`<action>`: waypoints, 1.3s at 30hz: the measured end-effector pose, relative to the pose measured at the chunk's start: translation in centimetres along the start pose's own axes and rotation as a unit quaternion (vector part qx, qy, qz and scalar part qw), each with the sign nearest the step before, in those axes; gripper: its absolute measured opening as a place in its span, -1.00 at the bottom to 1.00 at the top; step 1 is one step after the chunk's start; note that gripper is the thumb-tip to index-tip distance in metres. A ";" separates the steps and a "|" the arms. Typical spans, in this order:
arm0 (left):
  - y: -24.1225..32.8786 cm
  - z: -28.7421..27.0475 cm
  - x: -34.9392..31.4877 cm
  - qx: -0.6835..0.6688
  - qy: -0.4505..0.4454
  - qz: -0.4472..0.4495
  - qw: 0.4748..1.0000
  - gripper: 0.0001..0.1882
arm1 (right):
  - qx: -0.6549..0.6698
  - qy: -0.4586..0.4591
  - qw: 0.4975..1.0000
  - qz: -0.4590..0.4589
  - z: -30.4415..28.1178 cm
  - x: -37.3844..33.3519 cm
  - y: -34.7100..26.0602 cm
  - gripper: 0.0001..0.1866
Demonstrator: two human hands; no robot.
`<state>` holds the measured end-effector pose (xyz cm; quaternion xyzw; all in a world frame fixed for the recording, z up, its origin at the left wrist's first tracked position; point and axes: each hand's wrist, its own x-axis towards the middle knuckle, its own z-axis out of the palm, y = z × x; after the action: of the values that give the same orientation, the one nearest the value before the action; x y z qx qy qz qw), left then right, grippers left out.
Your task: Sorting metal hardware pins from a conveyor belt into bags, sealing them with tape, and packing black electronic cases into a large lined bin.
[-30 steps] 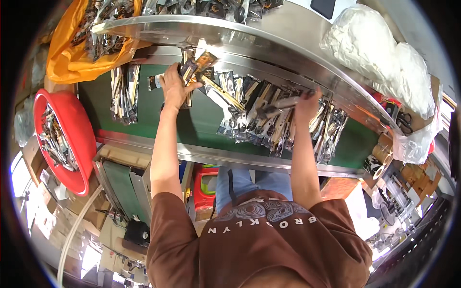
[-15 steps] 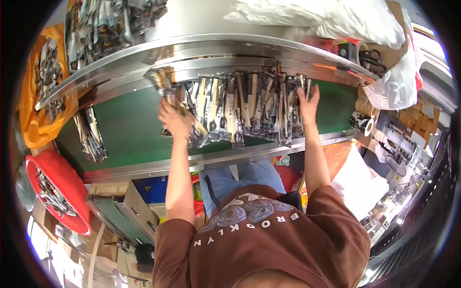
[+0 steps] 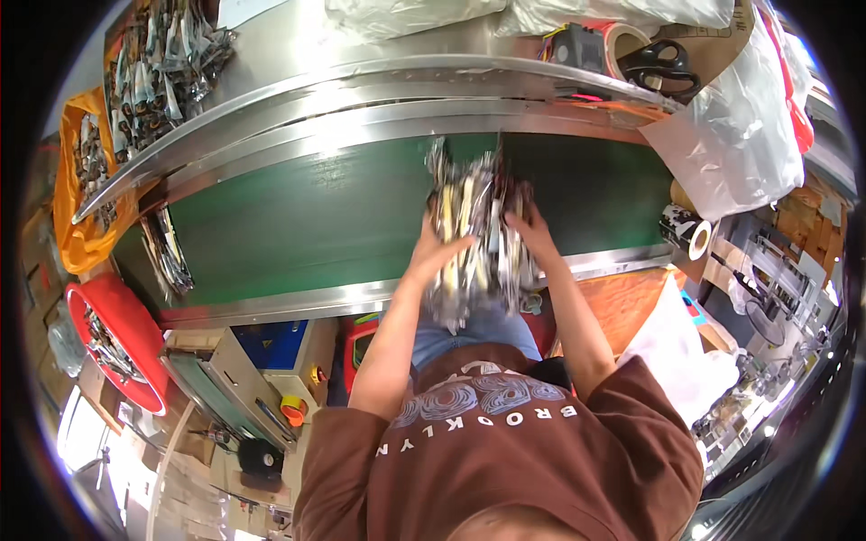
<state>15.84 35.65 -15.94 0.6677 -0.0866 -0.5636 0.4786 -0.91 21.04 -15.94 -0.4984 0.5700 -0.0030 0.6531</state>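
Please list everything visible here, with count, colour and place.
belt: one, green, centre
shelf: one, silver, beyond belt
packet bundle: one, mixed colours, belt's near edge
packet stack: one, mixed colours, belt's left end
packet heap: one, mixed colours, shelf's left
open bag: one, orange, upper left
basin: one, red, left
scissors: one pair, black, shelf's right
plastic bags: several, whitish, upper right
roll: one, black-and-white, belt's right end
background clutter: uncountable, mixed, outer edges
shirt: one, brown, bottom centre
left hand: one, bare, bundle's left side
right hand: one, bare, bundle's right side

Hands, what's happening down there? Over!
Bare left hand, bare right hand: gripping slim clear-plastic packet bundle. Bundle over near edge of long green surface. Small plastic-packet stack far left, apart.
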 end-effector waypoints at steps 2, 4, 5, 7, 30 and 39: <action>-1.9 1.6 -4.9 -0.162 -0.035 -0.074 0.983 -0.03 | 0.092 -0.048 0.984 0.145 -1.2 -3.6 3.6 -0.20; -2.6 2.9 -5.1 -0.237 -0.041 -0.080 0.967 -0.08 | 0.077 -0.041 0.972 0.219 -1.8 -3.1 4.5 -0.30; -2.8 2.7 -3.6 -0.186 -0.039 -0.111 0.975 -0.11 | 0.119 -0.049 0.983 0.133 -2.1 -0.9 4.3 -0.36; 0.1 0.5 -1.8 -0.173 0.003 -0.122 0.977 -0.19 | 0.174 -0.131 0.976 -0.007 -0.8 -0.5 -2.6 -0.32; -4.2 -1.4 -8.8 -0.319 0.082 0.152 0.932 -0.17 | -0.158 -0.262 0.952 -0.020 6.0 2.3 -0.6 -0.32; -17.3 -7.1 -51.9 -0.100 0.716 0.170 0.669 -0.01 | -0.183 -0.624 0.755 -0.079 35.1 -31.3 9.6 -0.42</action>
<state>-3.73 82.58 5.39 0.7882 0.2274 0.1740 0.5447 9.02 66.50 -4.18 -0.5431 -0.0164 0.3615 0.7577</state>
